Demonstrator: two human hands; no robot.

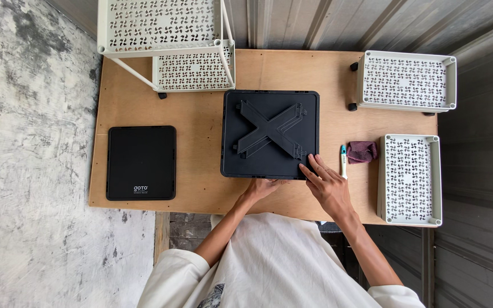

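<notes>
Head view: the black square panel lies flat mid-counter. The right hand rests open on its near corner; the left hand grips its near edge. An uneven lift could tip it onto the pen.

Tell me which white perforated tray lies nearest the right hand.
The tray at the table's right edge, just past the pen and cloth from the right hand; the others sit farther up.

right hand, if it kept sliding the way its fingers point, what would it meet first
The right hand lies on the black square panel, fingers aimed toward the raised X-shaped brace. That brace's near arm probably comes first, though height is unclear.
</notes>
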